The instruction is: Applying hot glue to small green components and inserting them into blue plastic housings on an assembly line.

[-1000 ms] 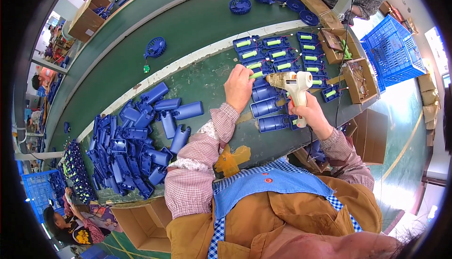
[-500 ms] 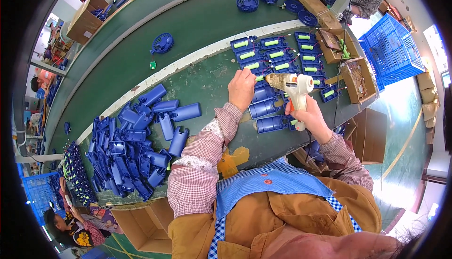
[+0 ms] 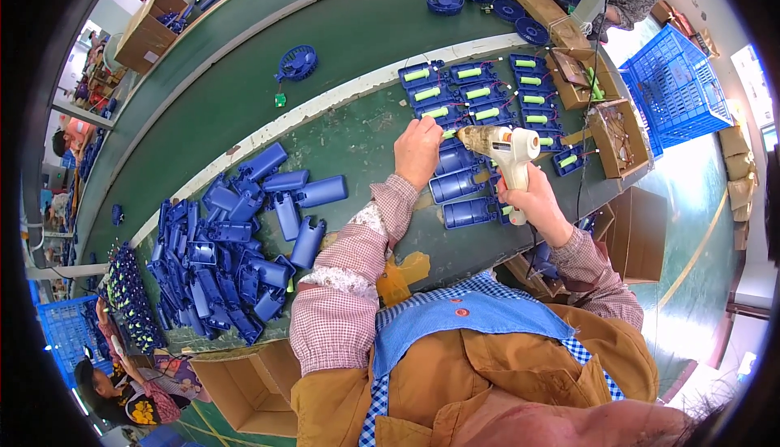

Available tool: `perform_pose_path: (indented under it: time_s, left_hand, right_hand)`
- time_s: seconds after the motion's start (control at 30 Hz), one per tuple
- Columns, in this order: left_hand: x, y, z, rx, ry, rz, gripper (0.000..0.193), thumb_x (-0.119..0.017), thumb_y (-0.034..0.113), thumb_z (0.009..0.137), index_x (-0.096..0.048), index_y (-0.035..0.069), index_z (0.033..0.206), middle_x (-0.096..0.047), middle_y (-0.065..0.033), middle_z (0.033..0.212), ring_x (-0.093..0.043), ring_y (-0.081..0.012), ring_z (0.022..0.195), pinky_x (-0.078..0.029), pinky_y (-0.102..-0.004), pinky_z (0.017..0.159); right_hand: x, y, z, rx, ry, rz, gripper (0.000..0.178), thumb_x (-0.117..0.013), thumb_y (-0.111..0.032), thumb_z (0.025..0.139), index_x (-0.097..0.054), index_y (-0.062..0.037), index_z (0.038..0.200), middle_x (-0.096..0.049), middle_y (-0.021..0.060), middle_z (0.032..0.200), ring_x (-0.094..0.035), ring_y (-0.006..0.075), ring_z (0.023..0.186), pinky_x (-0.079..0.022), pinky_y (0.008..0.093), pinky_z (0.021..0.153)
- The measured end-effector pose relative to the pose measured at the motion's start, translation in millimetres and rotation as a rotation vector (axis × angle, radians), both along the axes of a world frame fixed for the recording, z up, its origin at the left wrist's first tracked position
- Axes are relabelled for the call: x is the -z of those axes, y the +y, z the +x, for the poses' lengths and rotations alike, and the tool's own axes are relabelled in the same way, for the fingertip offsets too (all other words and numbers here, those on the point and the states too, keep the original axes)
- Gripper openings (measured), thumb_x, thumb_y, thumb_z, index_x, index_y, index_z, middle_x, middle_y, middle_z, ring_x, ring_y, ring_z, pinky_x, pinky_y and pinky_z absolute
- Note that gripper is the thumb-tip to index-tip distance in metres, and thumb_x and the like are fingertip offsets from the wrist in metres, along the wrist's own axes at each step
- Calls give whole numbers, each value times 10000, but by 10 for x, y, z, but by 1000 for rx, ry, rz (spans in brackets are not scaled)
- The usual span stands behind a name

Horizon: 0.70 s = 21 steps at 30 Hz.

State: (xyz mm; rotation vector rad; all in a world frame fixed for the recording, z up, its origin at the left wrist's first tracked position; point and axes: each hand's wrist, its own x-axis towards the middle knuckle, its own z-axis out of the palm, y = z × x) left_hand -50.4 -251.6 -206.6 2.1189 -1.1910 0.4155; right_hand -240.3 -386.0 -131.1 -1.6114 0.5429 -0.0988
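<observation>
My right hand (image 3: pixel 532 203) is wrapped round the grip of a cream-coloured hot glue gun (image 3: pixel 505 148), whose nozzle points left. The nozzle tip is at a light-green battery cell (image 3: pixel 449 133) in a blue plastic shell. At the left end of that cell, my left hand (image 3: pixel 417 155) has its fingers drawn together; what they pinch is hidden. Beyond both hands lie rows of blue shells with green cells (image 3: pixel 486 113) and thin wires. Nearer to me are several blue half-shells (image 3: pixel 466 213) without cells.
Many blue shells are heaped (image 3: pixel 219 252) on the left of the bench. A green conveyor belt (image 3: pixel 203 90) beyond it carries round blue fan parts (image 3: pixel 297 63). Small cardboard boxes (image 3: pixel 615 140) stand right, near a blue crate (image 3: pixel 678 86). A black cord (image 3: pixel 587 151) hangs beside the rows.
My right fingers have closed further on the grip, covering the orange trigger. The fan parts on the belt have shifted right. A co-worker's gloved hand has appeared at the top right.
</observation>
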Motion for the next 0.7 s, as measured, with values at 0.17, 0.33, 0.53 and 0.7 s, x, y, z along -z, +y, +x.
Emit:
perform_pose_path:
  time_s: [0.17,0.33,0.53,0.7]
  left_hand:
    - [-46,46,-3,24,84,-44,106,-686,71,715,-599,85,773,-524,-47,854,-574,-237,813,-498,-365,656]
    - [-205,272,-1,-3,298,-194,108,-666,20,734,-639,70,825,-522,-73,885,-583,-255,814,-488,-356,670]
    - [-705,1177,165,-100,399,-284,136,-651,-40,730,-643,24,849,-573,-83,807,-579,-182,673,-472,-276,610]
    - [-839,2213,52,-392,552,-188,140,-625,-51,780,-655,-2,909,-623,-50,779,-578,-98,723,-471,-243,656]
  right_hand:
    - [6,32,-46,5,19,-12,300,-620,-27,678,-555,15,968,-613,32,796,-573,112,694,-465,269,626]
    - [27,67,-45,-14,-1,27,306,-597,-9,684,-553,14,986,-619,35,822,-568,112,704,-464,264,624]
    - [-145,74,-19,-109,-102,52,391,-526,-45,692,-544,47,1071,-632,94,1000,-574,139,922,-434,267,855]
    - [-97,12,3,-72,-82,48,376,-523,7,690,-556,38,1063,-642,92,1014,-589,146,942,-449,269,827]
